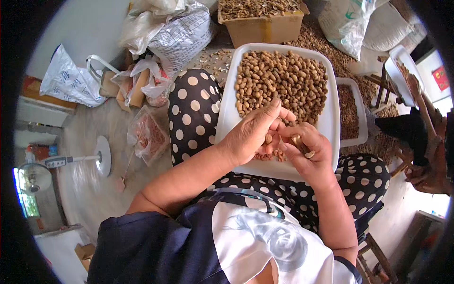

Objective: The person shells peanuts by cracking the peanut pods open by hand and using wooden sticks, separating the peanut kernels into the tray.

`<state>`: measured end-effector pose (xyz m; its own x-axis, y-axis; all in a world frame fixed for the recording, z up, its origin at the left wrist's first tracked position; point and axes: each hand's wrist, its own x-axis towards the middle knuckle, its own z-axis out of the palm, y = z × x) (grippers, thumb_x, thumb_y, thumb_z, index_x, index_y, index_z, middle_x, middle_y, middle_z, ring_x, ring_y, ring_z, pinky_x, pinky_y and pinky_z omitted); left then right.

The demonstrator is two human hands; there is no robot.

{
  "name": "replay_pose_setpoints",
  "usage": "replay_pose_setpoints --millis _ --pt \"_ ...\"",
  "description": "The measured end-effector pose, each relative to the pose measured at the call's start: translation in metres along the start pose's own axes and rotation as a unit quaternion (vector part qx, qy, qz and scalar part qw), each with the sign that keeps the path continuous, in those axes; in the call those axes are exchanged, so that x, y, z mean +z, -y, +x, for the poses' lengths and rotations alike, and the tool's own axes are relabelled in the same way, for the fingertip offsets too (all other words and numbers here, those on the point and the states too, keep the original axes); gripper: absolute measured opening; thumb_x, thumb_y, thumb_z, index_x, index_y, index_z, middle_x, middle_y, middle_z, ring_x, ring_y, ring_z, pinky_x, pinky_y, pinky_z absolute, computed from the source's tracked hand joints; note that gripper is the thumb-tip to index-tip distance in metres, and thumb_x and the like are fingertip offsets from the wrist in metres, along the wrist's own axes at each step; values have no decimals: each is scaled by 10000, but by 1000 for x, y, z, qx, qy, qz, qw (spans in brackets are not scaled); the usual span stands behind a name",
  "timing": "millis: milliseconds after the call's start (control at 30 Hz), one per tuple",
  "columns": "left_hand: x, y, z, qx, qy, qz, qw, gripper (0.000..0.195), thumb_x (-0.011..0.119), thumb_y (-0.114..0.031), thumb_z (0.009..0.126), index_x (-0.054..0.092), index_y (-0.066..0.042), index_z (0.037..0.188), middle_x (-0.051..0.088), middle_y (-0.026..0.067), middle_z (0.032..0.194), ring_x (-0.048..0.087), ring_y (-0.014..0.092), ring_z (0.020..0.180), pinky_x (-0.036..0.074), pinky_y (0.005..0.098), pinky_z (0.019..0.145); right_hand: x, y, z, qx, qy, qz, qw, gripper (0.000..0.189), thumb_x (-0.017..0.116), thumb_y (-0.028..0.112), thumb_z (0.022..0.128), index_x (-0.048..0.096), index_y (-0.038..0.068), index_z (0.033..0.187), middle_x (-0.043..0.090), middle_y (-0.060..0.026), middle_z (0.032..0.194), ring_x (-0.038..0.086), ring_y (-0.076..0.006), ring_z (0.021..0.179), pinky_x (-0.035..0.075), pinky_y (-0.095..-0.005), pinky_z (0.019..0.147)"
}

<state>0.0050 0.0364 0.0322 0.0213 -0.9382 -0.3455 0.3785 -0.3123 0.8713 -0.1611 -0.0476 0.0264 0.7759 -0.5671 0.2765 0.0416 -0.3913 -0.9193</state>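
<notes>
A white plastic tray (227, 117) rests across my lap, heaped with unshelled peanuts (282, 80). Over its near half, my left hand (253, 129) curves inward with a peanut (268, 138) cradled by its fingers. Beside it, my right hand (310, 151) grips broken peanut shell pieces (299, 143) against its curled fingers. The fingertips of both hands meet or nearly meet; the exact contact is hidden. Beneath them, reddish shelled kernels (271, 156) lie at the tray's near end, partly covered by the hands.
Beyond the tray stands a cardboard box (264, 32) full of shells. A second, clear bin (363, 120) sits at the tray's right, amid shells strewn over the floor. Plastic bags (147, 135) and a pedestal fan (103, 156) are on the left; woven sacks (181, 35) stand behind.
</notes>
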Motion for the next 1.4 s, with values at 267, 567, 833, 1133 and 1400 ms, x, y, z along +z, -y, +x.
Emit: replay_pose_setpoints --millis 267,567,833,1133,1400 --pt "14 12 3 114 -33 173 978 542 288 -448 1056 526 9 1227 595 77 1054 577 101 930 494 224 769 -3 -3 -6 77 60 36 995 233 747 14 781 662 -1 997 641 -130 972 645 -231 848 511 -314 757" --pt "1 20 5 29 25 -47 998 412 364 -371 1047 564 -27 1154 606 66 991 572 108 783 440 197 580 4 -21 -12 127 -19 170 977 154 696 2 840 656 -13 988 637 -57 882 601 -106 782 496 -258 691" --pt "3 13 -9 -60 73 -225 970 189 541 -210 984 598 -41 1047 614 39 844 509 63 573 313 164 416 0 -6 -10 153 -58 251 954 124 680 17 877 657 18 999 607 25 790 545 -33 709 452 -196 626" --pt "-6 11 -11 -2 35 -194 980 136 609 -124 932 588 -37 1035 621 38 891 484 37 589 287 141 414 -20 -4 -10 75 27 76 994 602 795 246 793 523 -6 1267 601 -55 896 549 -131 840 470 -279 750" --pt "0 2 -16 58 -7 -111 992 169 653 -41 854 569 -34 1000 642 76 929 481 32 589 297 143 430 -16 -2 -13 119 73 103 985 479 577 461 946 552 4 1085 616 -88 793 596 -207 734 486 -330 702"
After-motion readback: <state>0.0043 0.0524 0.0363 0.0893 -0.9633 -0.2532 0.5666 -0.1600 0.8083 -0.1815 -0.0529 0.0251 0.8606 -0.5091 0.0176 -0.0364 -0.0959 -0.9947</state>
